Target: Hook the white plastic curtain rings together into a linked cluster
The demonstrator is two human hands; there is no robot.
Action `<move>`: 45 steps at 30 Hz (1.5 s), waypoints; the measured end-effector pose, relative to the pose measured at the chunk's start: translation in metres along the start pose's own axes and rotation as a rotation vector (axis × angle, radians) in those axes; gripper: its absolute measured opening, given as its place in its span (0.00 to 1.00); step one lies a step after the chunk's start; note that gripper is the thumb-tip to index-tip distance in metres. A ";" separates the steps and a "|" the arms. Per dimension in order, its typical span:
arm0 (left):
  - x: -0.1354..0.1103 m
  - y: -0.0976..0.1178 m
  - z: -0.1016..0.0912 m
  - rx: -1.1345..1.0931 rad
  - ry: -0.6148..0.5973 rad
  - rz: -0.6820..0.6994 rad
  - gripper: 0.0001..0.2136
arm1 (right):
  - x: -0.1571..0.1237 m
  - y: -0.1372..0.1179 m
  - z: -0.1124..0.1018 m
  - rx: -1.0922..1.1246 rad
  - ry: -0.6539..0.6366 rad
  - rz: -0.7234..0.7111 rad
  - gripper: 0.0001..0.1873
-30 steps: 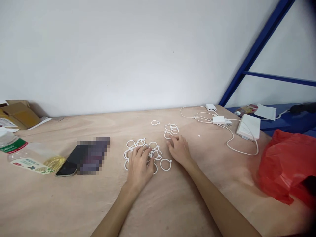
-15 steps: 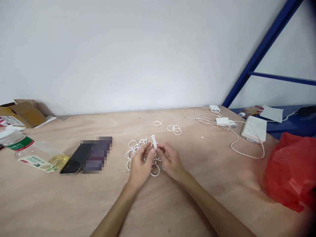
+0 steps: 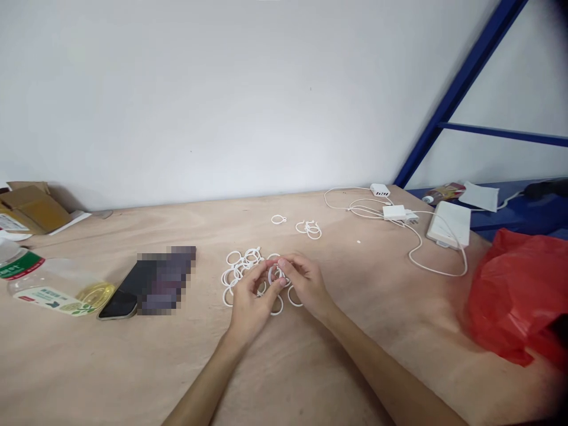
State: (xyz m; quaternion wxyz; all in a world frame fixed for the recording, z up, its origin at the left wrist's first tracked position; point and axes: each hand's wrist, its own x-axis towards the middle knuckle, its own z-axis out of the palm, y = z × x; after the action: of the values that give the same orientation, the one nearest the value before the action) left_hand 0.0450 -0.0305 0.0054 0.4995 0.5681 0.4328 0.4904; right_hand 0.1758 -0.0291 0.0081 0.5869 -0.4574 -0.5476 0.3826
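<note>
Centre frame, just below the middle: left hand and right hand meeting fingertip to fingertip over a light plywood worktop, both pinching one small white plastic ring lifted just above a loose heap of matching white rings. Fingers curled around the ring, not spread; palms apart.

Toward the upper middle, a single stray ring and a small cluster of three or four more, well apart from the heap. At left of frame, a dark smartphone lying flat beside a clear plastic bottle of yellowish liquid on its side. At upper right, white chargers with tangled white cable and a flat white box; at far right, a crumpled red plastic bag.

Likely risks, judging by the grip: ring springing out of so slight a pinch and skittering across the smooth board, or dropping into the heap and becoming lost among identical pieces; thin plastic snapping if squeezed or twisted too hard.
</note>
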 end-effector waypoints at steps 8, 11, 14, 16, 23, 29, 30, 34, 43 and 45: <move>-0.001 -0.001 -0.002 0.097 -0.123 0.017 0.17 | -0.001 -0.001 -0.001 -0.130 0.006 -0.083 0.15; 0.001 -0.005 -0.006 0.296 -0.053 0.089 0.17 | 0.006 0.006 -0.007 -0.169 -0.008 -0.075 0.15; 0.003 -0.012 -0.011 0.633 0.048 0.263 0.17 | 0.019 0.025 -0.024 -0.443 0.143 -0.106 0.14; 0.003 -0.018 -0.012 0.797 0.071 0.374 0.18 | 0.028 0.039 -0.039 -0.756 0.213 -0.098 0.16; -0.002 -0.019 -0.007 0.884 0.051 0.470 0.19 | 0.033 0.055 -0.059 -1.199 0.114 0.061 0.22; -0.002 -0.016 -0.006 0.828 0.052 0.469 0.16 | 0.033 0.054 -0.060 -1.172 0.120 0.091 0.11; -0.002 -0.015 -0.006 0.818 0.053 0.466 0.16 | 0.033 0.054 -0.061 -1.143 0.117 0.080 0.11; -0.002 -0.011 -0.005 0.748 0.066 0.437 0.13 | 0.032 0.048 -0.053 -0.818 0.182 0.003 0.10; 0.001 -0.008 -0.006 0.433 0.083 0.208 0.25 | 0.009 -0.003 -0.008 0.272 -0.185 0.269 0.11; 0.002 -0.008 -0.007 0.371 0.083 0.202 0.23 | 0.006 -0.006 -0.006 0.333 -0.234 0.290 0.10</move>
State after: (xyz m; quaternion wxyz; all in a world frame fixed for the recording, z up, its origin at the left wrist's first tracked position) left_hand 0.0384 -0.0268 -0.0026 0.3164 0.6701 0.4765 0.4730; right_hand 0.1825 -0.0263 0.0156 0.5256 -0.3809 -0.4700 0.5981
